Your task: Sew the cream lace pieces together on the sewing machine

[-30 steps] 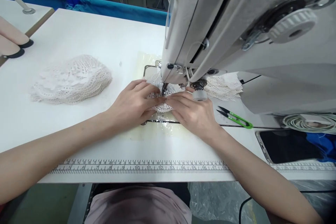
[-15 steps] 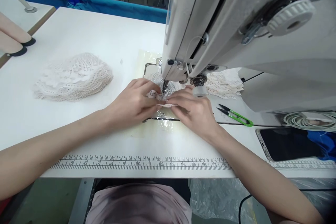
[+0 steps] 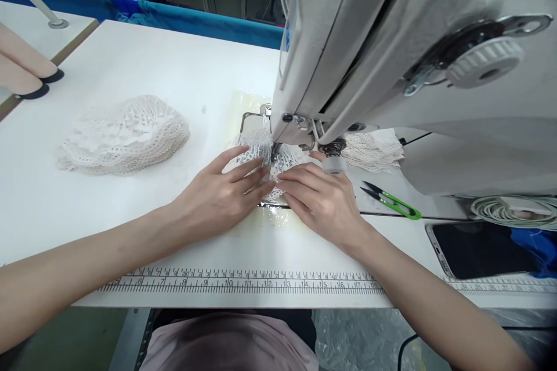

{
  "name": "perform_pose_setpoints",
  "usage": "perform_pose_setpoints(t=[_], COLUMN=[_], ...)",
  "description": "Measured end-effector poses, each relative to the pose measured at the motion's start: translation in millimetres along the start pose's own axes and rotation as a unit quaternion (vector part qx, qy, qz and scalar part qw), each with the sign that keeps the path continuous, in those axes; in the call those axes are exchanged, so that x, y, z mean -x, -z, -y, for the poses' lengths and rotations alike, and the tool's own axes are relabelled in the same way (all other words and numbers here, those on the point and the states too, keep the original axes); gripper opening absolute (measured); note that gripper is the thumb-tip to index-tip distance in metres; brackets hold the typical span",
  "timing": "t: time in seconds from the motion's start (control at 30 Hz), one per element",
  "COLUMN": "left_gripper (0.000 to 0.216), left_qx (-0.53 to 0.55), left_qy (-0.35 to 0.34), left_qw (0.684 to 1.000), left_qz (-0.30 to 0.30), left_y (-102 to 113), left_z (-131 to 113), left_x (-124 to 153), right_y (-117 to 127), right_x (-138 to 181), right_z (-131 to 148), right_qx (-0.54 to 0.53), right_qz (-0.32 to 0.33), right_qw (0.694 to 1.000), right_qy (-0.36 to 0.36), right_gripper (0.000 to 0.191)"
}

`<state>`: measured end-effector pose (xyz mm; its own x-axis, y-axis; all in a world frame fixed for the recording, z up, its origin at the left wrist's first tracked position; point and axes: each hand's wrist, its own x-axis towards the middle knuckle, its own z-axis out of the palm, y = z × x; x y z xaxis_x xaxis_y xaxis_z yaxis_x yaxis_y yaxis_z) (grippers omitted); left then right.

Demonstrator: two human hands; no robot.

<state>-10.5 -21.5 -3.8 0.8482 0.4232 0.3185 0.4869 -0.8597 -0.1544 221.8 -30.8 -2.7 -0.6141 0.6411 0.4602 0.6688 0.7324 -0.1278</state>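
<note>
A piece of white lace (image 3: 287,155) lies under the presser foot (image 3: 275,151) of a sewing machine (image 3: 322,69). My left hand (image 3: 224,194) rests flat over the left side of the lace, its fingers spread and fingertips close to the foot. From the right, my right hand (image 3: 324,197) lays its stretched fingertips on the lace's near edge, almost meeting the left fingertips. Its thumb side is partly hidden, and the machine's white knob covers a little of the back of this hand.
Stacked lace pieces (image 3: 126,136) lie on the left of the white table (image 3: 187,69); another lace stack (image 3: 374,151) sits behind the needle area. Green thread snips (image 3: 394,203), a phone (image 3: 478,248) and a coiled cord (image 3: 513,210) are at right. A printed ruler (image 3: 243,283) runs along the front edge.
My left hand has gone from pinching the lace to lying spread on it. The lace edge that was raised between my hands now lies flatter. My right hand keeps nearly the same place.
</note>
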Motion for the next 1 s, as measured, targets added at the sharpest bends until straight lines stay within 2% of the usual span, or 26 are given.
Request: perform_pose_setpoints(t=[0.17,0.43,0.63,0.73,0.87,1.0], left_gripper=[0.032,0.03,0.026,0.025,0.026,0.029], left_qx=[0.007,0.082,0.086,0.164,0.298,0.335], left_qy=[0.013,0.072,0.079,0.136,0.216,0.236], left_qw=[1.0,0.994,0.992,0.976,0.929,0.912], left_qz=[-0.005,-0.012,-0.047,-0.042,-0.025,-0.023], left_y=[-3.9,-7.9,-13.1,-15.2,-14.3,-12.6], left_z=[6.7,18.2,20.2,23.4,29.1,31.4], left_x=[-4.7,-12.8,-16.2,-20.6,-27.9,-30.7], right_y=[-3.7,-14.1,-17.7,-18.1,-17.0,-15.7], right_x=[-1.9,-7.0,-8.0,-10.7,-15.2,-16.8], right_z=[-3.0,-14.5,-17.6,-16.4,-14.1,-12.4], right_qx=[0.013,0.016,0.023,0.0,-0.045,-0.051], right_qz=[-0.008,-0.026,-0.024,-0.03,-0.041,-0.032], right_qw=[1.0,0.999,0.999,0.995,0.987,0.985], right_qy=[-0.01,-0.031,-0.043,-0.09,-0.149,-0.16], right_gripper=[0.019,0.019,0.02,0.021,0.021,0.018])
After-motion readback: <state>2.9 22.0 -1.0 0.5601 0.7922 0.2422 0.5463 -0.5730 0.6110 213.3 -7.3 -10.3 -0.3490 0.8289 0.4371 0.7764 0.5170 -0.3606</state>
